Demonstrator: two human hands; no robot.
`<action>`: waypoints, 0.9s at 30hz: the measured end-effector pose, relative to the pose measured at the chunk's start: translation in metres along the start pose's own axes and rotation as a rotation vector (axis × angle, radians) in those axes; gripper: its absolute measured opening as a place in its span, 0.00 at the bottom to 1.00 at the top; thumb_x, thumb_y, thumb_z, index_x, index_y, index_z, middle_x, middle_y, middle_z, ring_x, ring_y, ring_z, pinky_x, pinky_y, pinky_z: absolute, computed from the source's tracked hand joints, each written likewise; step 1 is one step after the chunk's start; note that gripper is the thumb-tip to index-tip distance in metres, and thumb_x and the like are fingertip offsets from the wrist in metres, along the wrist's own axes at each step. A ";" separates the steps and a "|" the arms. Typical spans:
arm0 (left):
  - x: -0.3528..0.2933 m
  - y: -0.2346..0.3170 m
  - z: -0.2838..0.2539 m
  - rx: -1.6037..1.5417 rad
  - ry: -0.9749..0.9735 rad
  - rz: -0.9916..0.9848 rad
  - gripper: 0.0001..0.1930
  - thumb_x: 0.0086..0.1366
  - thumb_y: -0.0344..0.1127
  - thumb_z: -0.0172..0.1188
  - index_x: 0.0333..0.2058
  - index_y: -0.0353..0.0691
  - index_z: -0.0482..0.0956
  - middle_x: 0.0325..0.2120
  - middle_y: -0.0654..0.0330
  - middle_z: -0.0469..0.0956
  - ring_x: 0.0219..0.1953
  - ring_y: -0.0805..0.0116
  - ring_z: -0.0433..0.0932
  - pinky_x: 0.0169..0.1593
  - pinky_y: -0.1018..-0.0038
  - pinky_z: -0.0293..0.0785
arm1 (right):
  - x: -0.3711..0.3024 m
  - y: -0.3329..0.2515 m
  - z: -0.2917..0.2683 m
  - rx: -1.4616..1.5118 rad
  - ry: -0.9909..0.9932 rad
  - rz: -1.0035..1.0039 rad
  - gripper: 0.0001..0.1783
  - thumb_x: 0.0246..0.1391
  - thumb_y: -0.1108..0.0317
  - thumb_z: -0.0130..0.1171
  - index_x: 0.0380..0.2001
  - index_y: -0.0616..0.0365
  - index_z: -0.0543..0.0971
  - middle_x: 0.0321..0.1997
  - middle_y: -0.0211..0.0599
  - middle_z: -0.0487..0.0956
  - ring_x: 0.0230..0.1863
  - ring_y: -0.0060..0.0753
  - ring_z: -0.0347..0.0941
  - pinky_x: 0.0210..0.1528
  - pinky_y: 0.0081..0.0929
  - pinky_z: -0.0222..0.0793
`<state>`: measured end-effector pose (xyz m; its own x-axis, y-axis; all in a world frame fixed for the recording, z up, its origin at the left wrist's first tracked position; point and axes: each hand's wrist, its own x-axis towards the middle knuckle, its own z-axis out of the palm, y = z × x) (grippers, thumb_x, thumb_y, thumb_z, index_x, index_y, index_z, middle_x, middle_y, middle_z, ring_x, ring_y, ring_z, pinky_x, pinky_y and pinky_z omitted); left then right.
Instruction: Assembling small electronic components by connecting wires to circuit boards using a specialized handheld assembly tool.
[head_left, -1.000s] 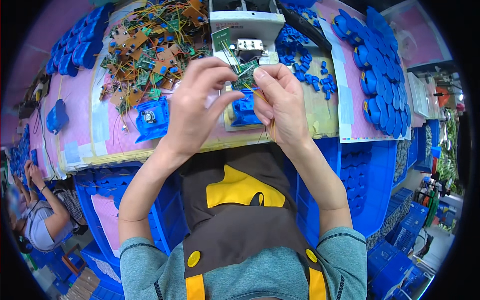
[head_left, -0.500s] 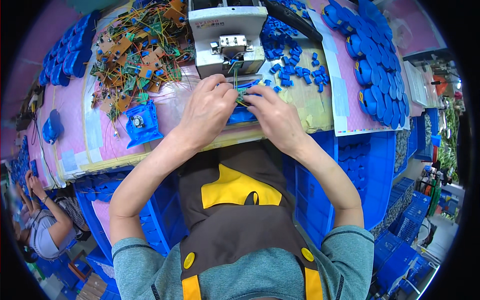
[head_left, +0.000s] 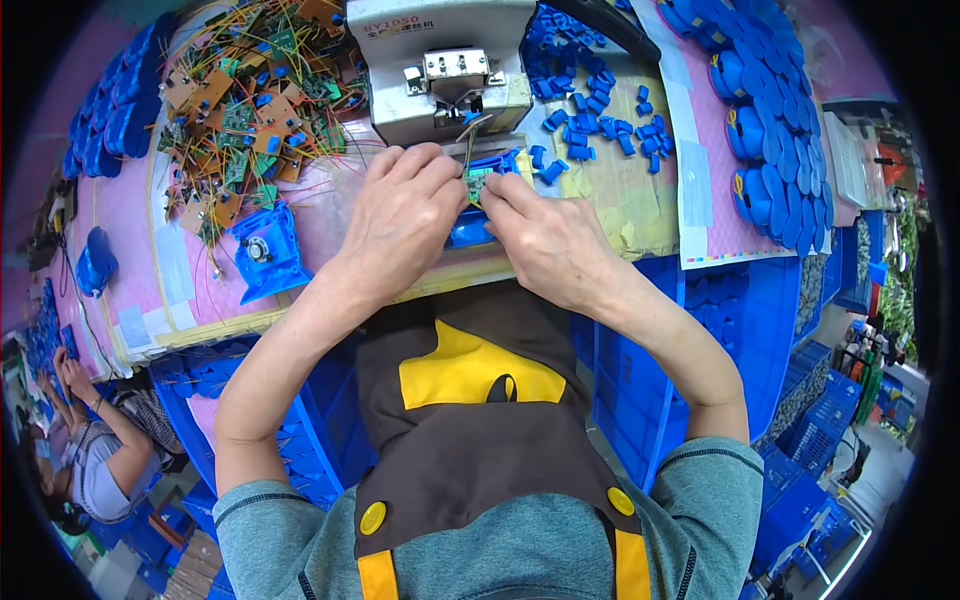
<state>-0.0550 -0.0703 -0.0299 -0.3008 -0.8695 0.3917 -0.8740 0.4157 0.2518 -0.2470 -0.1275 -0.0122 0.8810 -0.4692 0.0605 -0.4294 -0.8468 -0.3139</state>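
Observation:
Both my hands work at the table's near edge, on a small green circuit board (head_left: 478, 184) with thin wires rising from it. My left hand (head_left: 405, 220) is closed, its fingertips pinching the board's left side. On the opposite side, the fingers of my right hand (head_left: 548, 228) pinch the board's right edge. Beneath the board lies an open blue plastic housing (head_left: 470, 232), partly covered by my hands. Just beyond stands a white screw-feeding machine (head_left: 450, 90) with a metal bracket on its front. Another blue housing (head_left: 268, 252) with a round metal part sits left of my left hand.
A tangled heap of wired circuit boards (head_left: 255, 125) covers the table at left. Small blue plastic pieces (head_left: 600, 130) are scattered right of the machine. Rows of blue rounded parts (head_left: 775, 160) lie far right. Blue crates (head_left: 640, 380) stand below the edge. A co-worker (head_left: 110, 450) sits far left.
The whole view has shifted slightly. My right hand's fingers have curled in more tightly at the board, which now shows more of its face, and its wires lean toward the right.

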 end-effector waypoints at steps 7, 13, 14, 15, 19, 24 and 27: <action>-0.004 -0.002 -0.006 -0.019 0.022 -0.074 0.09 0.56 0.34 0.63 0.35 0.38 0.81 0.44 0.54 0.75 0.51 0.53 0.72 0.53 0.61 0.68 | 0.012 0.021 -0.017 0.238 0.043 -0.025 0.15 0.55 0.65 0.59 0.41 0.64 0.79 0.38 0.42 0.79 0.36 0.43 0.78 0.36 0.35 0.74; 0.006 0.003 -0.002 -0.230 0.164 -0.206 0.14 0.58 0.38 0.65 0.42 0.40 0.80 0.47 0.54 0.75 0.50 0.53 0.71 0.52 0.60 0.68 | 0.034 0.033 -0.020 0.900 0.218 0.456 0.14 0.62 0.62 0.55 0.42 0.64 0.77 0.29 0.34 0.81 0.20 0.16 0.72 0.20 0.15 0.67; 0.007 0.005 0.001 -0.230 0.170 -0.204 0.14 0.58 0.38 0.65 0.42 0.40 0.80 0.47 0.54 0.75 0.50 0.53 0.71 0.52 0.60 0.68 | 0.038 0.031 -0.021 0.982 0.209 0.522 0.15 0.62 0.62 0.56 0.42 0.65 0.76 0.28 0.35 0.81 0.19 0.16 0.71 0.19 0.16 0.67; 0.007 0.006 0.006 -0.218 0.201 -0.202 0.17 0.57 0.39 0.65 0.44 0.39 0.79 0.47 0.55 0.74 0.50 0.54 0.71 0.52 0.60 0.68 | 0.043 0.029 -0.021 0.976 0.209 0.519 0.15 0.62 0.62 0.56 0.42 0.65 0.76 0.28 0.35 0.81 0.19 0.16 0.71 0.19 0.16 0.67; 0.003 0.018 0.011 -0.097 0.270 -0.146 0.24 0.54 0.41 0.67 0.48 0.39 0.75 0.48 0.57 0.74 0.50 0.56 0.72 0.51 0.61 0.66 | 0.054 0.022 -0.020 1.003 0.269 0.543 0.14 0.59 0.65 0.59 0.41 0.66 0.74 0.26 0.34 0.80 0.19 0.17 0.72 0.18 0.16 0.68; -0.017 0.016 0.002 -0.144 0.208 -0.154 0.30 0.49 0.43 0.71 0.50 0.40 0.73 0.51 0.54 0.72 0.55 0.52 0.69 0.56 0.59 0.64 | 0.051 0.015 -0.022 1.002 0.220 0.468 0.13 0.58 0.70 0.60 0.43 0.68 0.75 0.28 0.35 0.79 0.24 0.19 0.75 0.25 0.18 0.75; -0.025 -0.002 0.002 -0.283 0.141 -0.294 0.41 0.44 0.48 0.75 0.55 0.39 0.68 0.57 0.49 0.67 0.59 0.47 0.65 0.61 0.57 0.61 | 0.046 0.011 -0.028 1.104 0.037 0.489 0.12 0.58 0.71 0.59 0.42 0.68 0.76 0.28 0.35 0.80 0.24 0.20 0.76 0.26 0.18 0.76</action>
<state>-0.0465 -0.0500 -0.0414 0.0182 -0.9251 0.3792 -0.7696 0.2292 0.5959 -0.2164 -0.1656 0.0139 0.6586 -0.7024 -0.2698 -0.2991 0.0846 -0.9504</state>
